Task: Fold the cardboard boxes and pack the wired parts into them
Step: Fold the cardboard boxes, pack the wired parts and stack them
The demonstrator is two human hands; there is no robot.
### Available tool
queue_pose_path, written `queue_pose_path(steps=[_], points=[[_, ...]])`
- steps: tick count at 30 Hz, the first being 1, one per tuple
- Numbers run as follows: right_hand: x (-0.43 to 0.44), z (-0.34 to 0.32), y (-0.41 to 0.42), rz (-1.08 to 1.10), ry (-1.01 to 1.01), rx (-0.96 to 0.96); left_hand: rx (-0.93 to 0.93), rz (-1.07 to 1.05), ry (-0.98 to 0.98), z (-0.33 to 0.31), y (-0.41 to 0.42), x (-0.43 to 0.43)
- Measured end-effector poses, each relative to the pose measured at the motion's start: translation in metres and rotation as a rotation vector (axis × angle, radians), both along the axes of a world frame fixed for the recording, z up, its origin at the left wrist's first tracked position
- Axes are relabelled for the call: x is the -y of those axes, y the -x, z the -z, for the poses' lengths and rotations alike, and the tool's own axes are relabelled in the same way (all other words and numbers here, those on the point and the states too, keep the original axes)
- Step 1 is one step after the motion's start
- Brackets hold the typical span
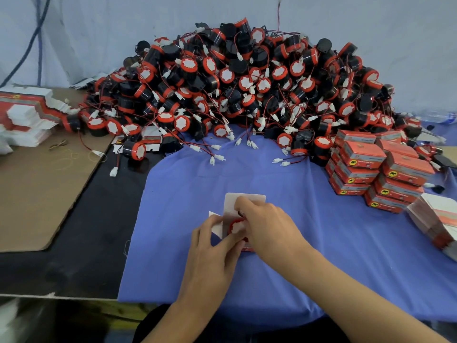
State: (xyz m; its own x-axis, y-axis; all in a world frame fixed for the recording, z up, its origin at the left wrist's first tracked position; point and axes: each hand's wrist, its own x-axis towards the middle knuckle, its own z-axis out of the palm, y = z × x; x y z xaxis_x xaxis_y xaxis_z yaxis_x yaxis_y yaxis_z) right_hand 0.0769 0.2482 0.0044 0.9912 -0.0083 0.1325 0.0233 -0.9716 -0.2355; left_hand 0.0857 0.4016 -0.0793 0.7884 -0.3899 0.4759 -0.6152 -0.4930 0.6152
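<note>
On the blue cloth (309,243) in front of me, my left hand (212,246) grips a small red and white cardboard box (231,203) whose white lid flap stands open. My right hand (264,226) covers the box mouth, its fingers curled over a wired part (237,226) with a red rim and white face that sits in the box. A large heap of black and red wired parts (235,82) with white connectors fills the back of the table.
Closed red boxes (376,169) are stacked at the right, with a bundle of flat box blanks (437,221) beside them. More flat blanks (27,115) lie at the far left on a brown cardboard sheet (37,189). Loose rubber bands (71,155) rest there.
</note>
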Motion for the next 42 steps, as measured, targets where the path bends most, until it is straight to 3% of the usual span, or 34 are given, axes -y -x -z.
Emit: queue_pose_path(steps=[6, 16, 19, 22, 24, 30, 38, 42], points=[[-0.004, 0.003, 0.001, 0.071, 0.011, 0.045, -0.055, 0.028, 0.029, -0.005, 0.000, -0.001], [-0.009, -0.004, 0.005, -0.011, -0.114, -0.098, -0.293, 0.147, 0.250, -0.012, -0.001, 0.000], [-0.007, -0.010, 0.006, -0.041, -0.170, -0.144, -0.290, 0.160, 0.267, -0.013, -0.002, 0.000], [-0.006, -0.010, 0.007, -0.099, -0.081, -0.178, -0.266, 0.139, 0.249, -0.008, -0.003, 0.000], [-0.010, -0.007, 0.006, -0.116, -0.011, -0.177, -0.349, 0.151, 0.311, -0.006, -0.004, 0.000], [-0.017, -0.013, -0.003, -0.002, -0.009, -0.193, -0.242, 0.176, 0.268, -0.005, -0.004, -0.003], [-0.011, -0.017, 0.002, -0.132, -0.002, -0.353, -0.108, 0.149, 0.205, -0.003, -0.003, -0.003], [-0.013, -0.014, -0.001, -0.072, -0.055, -0.247, -0.110, 0.127, 0.183, 0.000, -0.003, -0.004]])
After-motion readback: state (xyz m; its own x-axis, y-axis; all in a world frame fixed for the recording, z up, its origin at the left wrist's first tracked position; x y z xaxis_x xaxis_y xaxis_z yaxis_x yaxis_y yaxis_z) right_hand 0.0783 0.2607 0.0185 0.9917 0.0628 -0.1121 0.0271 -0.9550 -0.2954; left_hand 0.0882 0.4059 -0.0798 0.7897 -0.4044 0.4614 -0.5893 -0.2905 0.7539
